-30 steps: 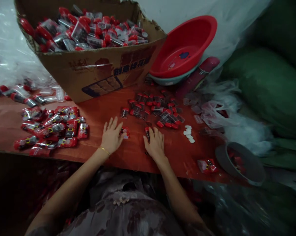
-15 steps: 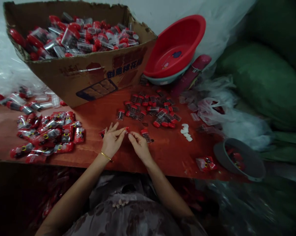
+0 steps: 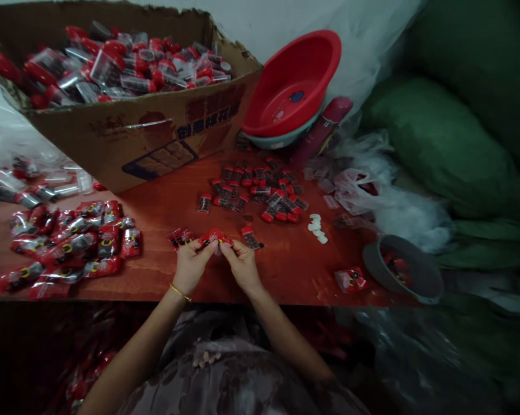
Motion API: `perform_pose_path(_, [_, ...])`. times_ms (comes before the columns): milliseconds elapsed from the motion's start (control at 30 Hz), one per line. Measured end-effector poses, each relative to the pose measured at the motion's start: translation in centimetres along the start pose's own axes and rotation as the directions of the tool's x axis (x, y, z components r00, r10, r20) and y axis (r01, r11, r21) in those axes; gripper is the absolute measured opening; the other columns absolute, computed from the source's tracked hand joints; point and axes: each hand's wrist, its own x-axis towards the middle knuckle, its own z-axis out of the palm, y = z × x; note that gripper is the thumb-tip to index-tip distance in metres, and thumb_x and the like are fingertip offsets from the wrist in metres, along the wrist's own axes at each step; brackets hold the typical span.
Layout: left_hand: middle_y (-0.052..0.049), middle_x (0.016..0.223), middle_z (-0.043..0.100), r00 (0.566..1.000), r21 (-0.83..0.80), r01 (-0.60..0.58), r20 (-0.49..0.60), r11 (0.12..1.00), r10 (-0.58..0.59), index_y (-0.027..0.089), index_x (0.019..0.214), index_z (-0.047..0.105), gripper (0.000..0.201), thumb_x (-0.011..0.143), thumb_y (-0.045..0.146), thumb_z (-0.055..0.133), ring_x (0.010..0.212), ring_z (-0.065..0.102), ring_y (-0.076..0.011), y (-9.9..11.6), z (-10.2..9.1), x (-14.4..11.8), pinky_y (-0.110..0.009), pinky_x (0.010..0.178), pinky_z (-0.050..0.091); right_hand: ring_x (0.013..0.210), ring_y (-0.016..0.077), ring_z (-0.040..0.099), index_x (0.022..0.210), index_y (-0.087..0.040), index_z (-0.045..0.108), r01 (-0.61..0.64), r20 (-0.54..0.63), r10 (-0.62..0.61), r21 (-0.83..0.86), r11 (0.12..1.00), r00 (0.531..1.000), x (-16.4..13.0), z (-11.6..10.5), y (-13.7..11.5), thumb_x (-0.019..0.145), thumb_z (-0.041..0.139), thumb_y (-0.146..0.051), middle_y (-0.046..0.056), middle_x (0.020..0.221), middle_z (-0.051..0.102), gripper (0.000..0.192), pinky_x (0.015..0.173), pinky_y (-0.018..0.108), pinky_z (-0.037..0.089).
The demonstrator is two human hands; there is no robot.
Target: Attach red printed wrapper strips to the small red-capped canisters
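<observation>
Fingertips of left hand [image 3: 191, 264] and right hand [image 3: 241, 266] pinch one red packet [image 3: 215, 237] above the table [image 3: 164, 213] near its front edge; I can't read its print. Bare wood lies between the packet pile [image 3: 69, 245] and small capped vials [image 3: 255, 193].

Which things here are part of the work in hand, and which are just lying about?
In hand: left hand and right hand together hold a red packet; small vial beside them; packet pile; vial heap.
Lying about: red basin; green sacks; grey bowl.
</observation>
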Motion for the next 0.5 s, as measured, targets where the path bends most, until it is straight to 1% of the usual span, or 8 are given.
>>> perform_pose_path(100, [-0.001,0.059,0.066,0.996,0.166,-0.077,-0.038,0.983,0.084,0.014,0.066,0.073,0.02,0.061,0.034,0.074,0.056,0.055,-0.0118,-0.6,0.0,-0.2,-0.022,0.058,0.043,0.054,0.0089,0.042,0.062,-0.017,0.055,0.013,-0.018,-0.014,-0.086,0.996,1.0,-0.2,0.3,0.5,0.081,0.051,-0.038,-0.005,0.056,0.048,0.029,0.054,0.021,0.036])
perform_pose_path(167, [0.001,0.054,0.062,0.993,0.193,-0.083,-0.068,0.978,0.098,0.014,0.063,0.072,0.02,0.062,0.034,0.074,0.053,0.051,-0.0104,-0.9,0.1,-0.3,-0.021,0.055,0.041,0.05,0.008,0.035,0.056,-0.019,0.046,0.047,-0.059,-0.058,-0.174,0.984,0.997,-0.4,0.4,0.9,0.084,0.047,-0.039,-0.006,0.052,0.037,0.035,0.05,0.021,0.03])
perform_pose_path(200, [0.001,0.054,0.062,0.993,0.168,-0.074,-0.079,0.983,0.088,0.014,0.063,0.072,0.02,0.062,0.034,0.074,0.053,0.051,-0.0101,-1.0,0.3,-0.4,-0.021,0.055,0.041,0.05,0.008,0.033,0.055,-0.019,0.042,0.069,-0.074,-0.087,-0.218,0.974,0.993,-0.4,0.5,1.0,0.086,0.044,-0.039,-0.006,0.052,0.034,0.037,0.049,0.021,0.028])
perform_pose_path(267, [0.001,0.06,0.064,0.995,0.038,-0.029,-0.092,0.999,0.032,0.014,0.067,0.072,0.024,0.06,0.037,0.075,0.057,0.054,-0.0106,-1.2,0.6,-0.5,-0.022,0.06,0.043,0.052,0.0086,0.034,0.056,-0.019,0.041,0.12,-0.069,-0.148,-0.304,0.945,0.987,-0.4,0.6,1.0,0.088,0.042,-0.038,-0.006,0.054,0.035,0.036,0.051,0.021,0.029])
perform_pose_path(333, [-0.001,0.071,0.069,0.996,-0.133,0.035,-0.081,0.991,-0.047,0.015,0.076,0.072,0.031,0.057,0.039,0.077,0.066,0.059,-0.0121,-1.2,0.8,-0.5,-0.024,0.069,0.046,0.055,0.0097,0.038,0.06,-0.019,0.044,0.177,-0.019,-0.2,-0.391,0.903,0.98,-0.3,0.5,0.9,0.089,0.041,-0.036,-0.004,0.057,0.04,0.034,0.053,0.022,0.031])
perform_pose_path(400, [-0.002,0.077,0.07,0.991,-0.238,0.095,-0.073,0.967,-0.115,0.014,0.08,0.072,0.037,0.054,0.04,0.079,0.071,0.061,-0.0126,-1.0,0.7,-0.4,-0.025,0.074,0.047,0.057,0.0111,0.042,0.062,-0.02,0.047,0.214,0.042,-0.22,-0.458,0.863,0.975,-0.2,0.2,0.7,0.09,0.039,-0.035,-0.003,0.058,0.045,0.033,0.055,0.023,0.034])
perform_pose_path(467, [-0.002,0.073,0.069,0.979,-0.281,0.149,-0.09,0.948,-0.18,0.013,0.073,0.07,0.037,0.05,0.039,0.081,0.068,0.061,-0.012,-0.8,0.5,-0.2,-0.026,0.074,0.048,0.061,0.0131,0.048,0.068,-0.019,0.053,0.24,0.084,-0.231,-0.522,0.819,0.969,0.1,-0.6,0.4,0.092,0.033,-0.036,0.0,0.063,0.053,0.035,0.06,0.024,0.038])
perform_pose_path(500, [-0.002,0.069,0.069,0.97,-0.304,0.181,-0.105,0.935,-0.222,0.013,0.067,0.068,0.036,0.047,0.039,0.082,0.065,0.061,-0.0116,-0.6,0.3,-0.1,-0.026,0.072,0.048,0.067,0.0146,0.052,0.074,-0.019,0.056,0.248,0.09,-0.241,-0.579,0.777,0.966,0.2,-1.2,0.2,0.093,0.03,-0.036,0.002,0.069,0.058,0.037,0.064,0.025,0.039])
